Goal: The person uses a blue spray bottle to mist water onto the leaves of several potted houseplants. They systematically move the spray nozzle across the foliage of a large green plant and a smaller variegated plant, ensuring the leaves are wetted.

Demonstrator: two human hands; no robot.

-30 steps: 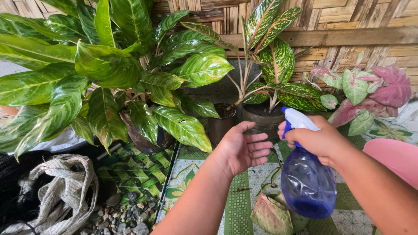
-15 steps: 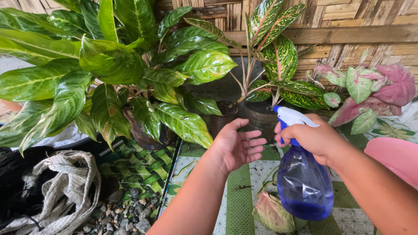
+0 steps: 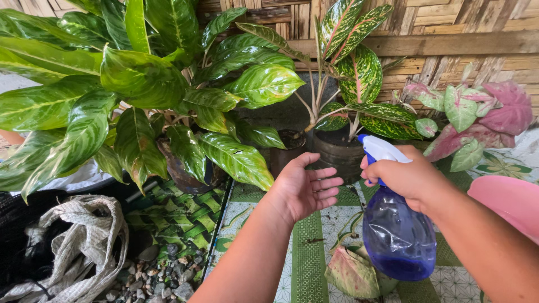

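Observation:
My right hand grips the neck of a blue spray bottle with a white trigger head, its nozzle turned left. My left hand is held out open, palm up, just left of the nozzle and holds nothing. Its fingertips are close to a dark pot holding a plant with red-veined speckled leaves. A large green variegated plant fills the left side. One of its leaves hangs just left of my open hand.
A pink-leaved plant stands at the right, with a pink basin rim below it. A fallen pinkish leaf lies on the green patterned mat. A woven sack and pebbles lie at lower left. A woven bamboo wall stands behind.
The spray bottle and my right hand have shifted slightly right and back. My left hand stays open in nearly the same spot.

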